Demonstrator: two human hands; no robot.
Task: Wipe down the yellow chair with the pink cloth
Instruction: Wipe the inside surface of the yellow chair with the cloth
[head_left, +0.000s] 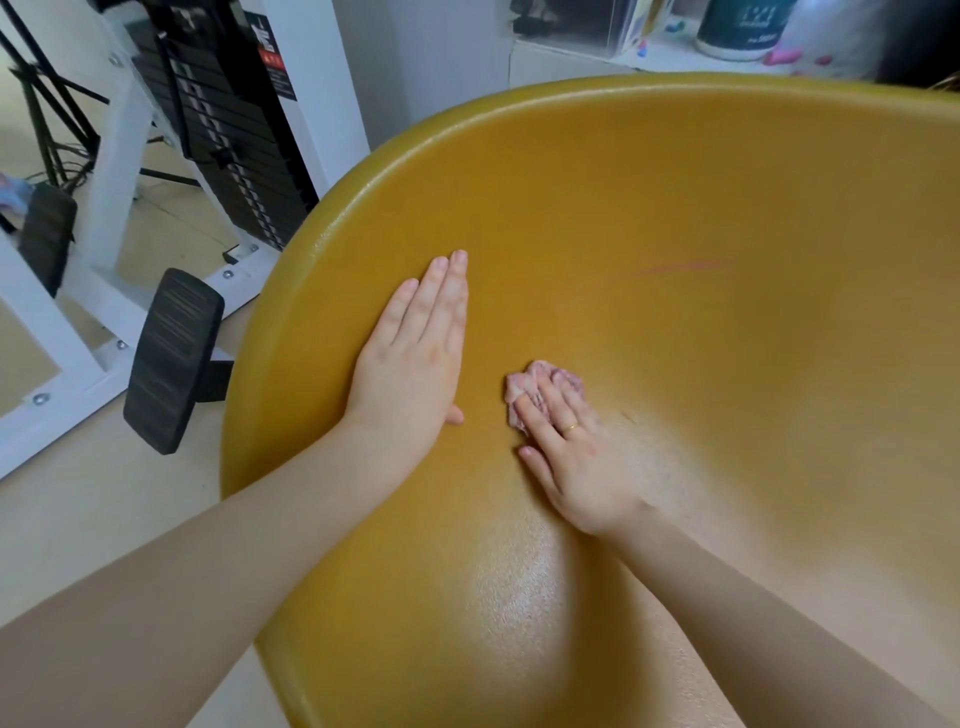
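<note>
Two hands, both mine, lie inside the shell of the yellow chair (675, 218), which curves up from the lower middle of the view to its rounded rim at the top. My left hand (410, 358) lies flat near the chair's left rim, fingers straight and pressed together against the plastic, thumb tucked under at the lower edge of the palm; it holds nothing. My right hand (576, 457) is just beside it, toward the middle of the seat, with its fingers laid fairly straight over the pink cloth (535, 387) and pressing it down onto the chair. The cloth is bunched into a small wad that sticks out past my fingertips; how much of it lies under the palm I cannot tell. There is a thin gold ring (571, 428) on one finger of that hand. The seat surface below my right wrist shines, perhaps with damp.

Off the chair's left rim stands a white-framed weight machine (119, 171) with a black stack of plates (228, 150) and black padded rollers (174, 358) on the pale floor. Beyond the top rim, a teal tub (743, 26) sits on a white shelf.
</note>
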